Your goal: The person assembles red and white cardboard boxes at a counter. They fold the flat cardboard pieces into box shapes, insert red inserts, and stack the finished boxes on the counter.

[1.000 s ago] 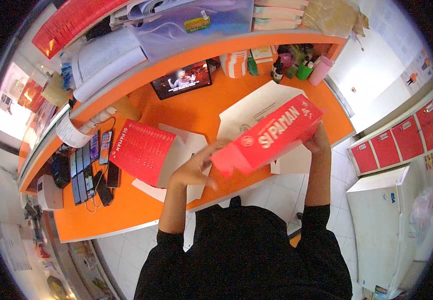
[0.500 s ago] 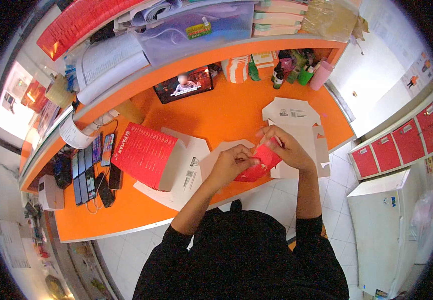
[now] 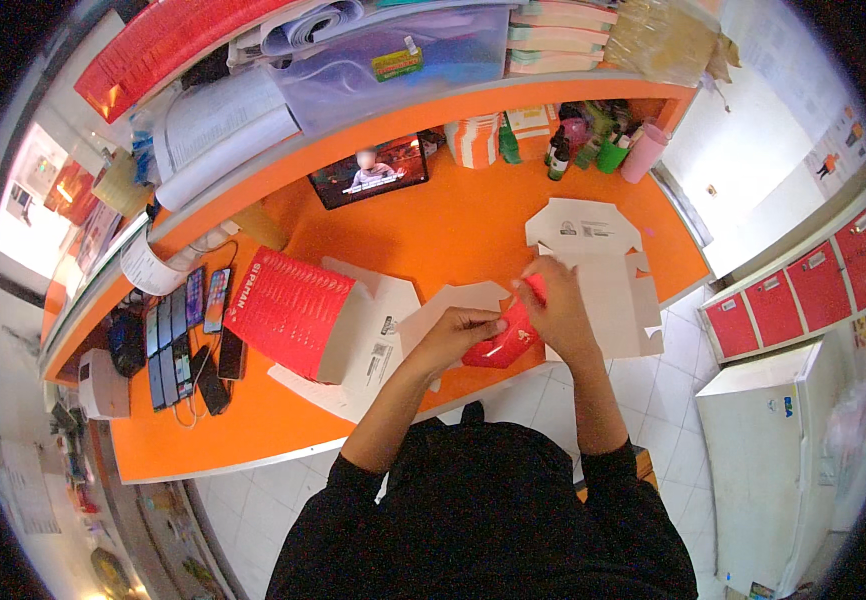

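Between my hands is a partly folded red cardboard box [image 3: 505,346], near the front edge of the orange desk [image 3: 373,232]. My left hand [image 3: 450,340] pinches its left side with thumb and fingers. At its right, my right hand [image 3: 559,306] is closed on the upper red edge, with its fingertips partly hidden. A white unprinted flap [image 3: 471,296] sticks out behind my left hand. To the left, folded red printed cardboard [image 3: 291,312] lies on an unfolded white box sheet [image 3: 358,385]. Another flat white sheet [image 3: 608,295] lies right of my right hand.
A tablet [image 3: 369,176] leans at the back of the desk. Several phones [image 3: 168,345] lie at the left. Bottles [image 3: 557,155] and a pink tumbler [image 3: 644,152] stand at the back right. The overhead shelf holds a plastic bin [image 3: 393,70]. A white fridge [image 3: 768,460] stands at right.
My right hand has turned and drawn its fingers in over the red box's upper edge. The red piece has tilted and shows more of its front. My left hand has shifted slightly left.
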Motion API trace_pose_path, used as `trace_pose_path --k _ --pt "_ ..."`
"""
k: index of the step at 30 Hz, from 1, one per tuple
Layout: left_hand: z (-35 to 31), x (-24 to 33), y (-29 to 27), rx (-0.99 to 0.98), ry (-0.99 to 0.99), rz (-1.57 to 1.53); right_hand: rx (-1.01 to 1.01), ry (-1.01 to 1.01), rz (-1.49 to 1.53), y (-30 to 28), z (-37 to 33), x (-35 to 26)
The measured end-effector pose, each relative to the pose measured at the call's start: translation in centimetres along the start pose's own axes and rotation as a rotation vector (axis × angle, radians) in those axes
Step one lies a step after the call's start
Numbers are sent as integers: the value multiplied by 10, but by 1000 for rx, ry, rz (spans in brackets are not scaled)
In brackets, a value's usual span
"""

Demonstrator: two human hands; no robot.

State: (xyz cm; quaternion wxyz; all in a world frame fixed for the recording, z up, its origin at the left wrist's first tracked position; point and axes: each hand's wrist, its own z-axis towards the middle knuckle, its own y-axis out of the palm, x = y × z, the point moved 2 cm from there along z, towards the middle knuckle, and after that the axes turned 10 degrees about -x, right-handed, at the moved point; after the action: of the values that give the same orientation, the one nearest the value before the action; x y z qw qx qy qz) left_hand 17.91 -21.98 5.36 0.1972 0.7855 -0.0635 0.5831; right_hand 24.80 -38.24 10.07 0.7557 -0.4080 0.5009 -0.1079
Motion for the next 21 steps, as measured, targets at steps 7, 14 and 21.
trace_pose_path --k 7,14,21 --pt "-7 4 -2 -7 39 2 -371 -362 82 -5 2 3" --pt "-8 30 -12 66 53 -40 128 -543 -52 -2 -18 -28" --pt "-7 60 2 182 406 -723 3 -542 -67 2 -25 -30"
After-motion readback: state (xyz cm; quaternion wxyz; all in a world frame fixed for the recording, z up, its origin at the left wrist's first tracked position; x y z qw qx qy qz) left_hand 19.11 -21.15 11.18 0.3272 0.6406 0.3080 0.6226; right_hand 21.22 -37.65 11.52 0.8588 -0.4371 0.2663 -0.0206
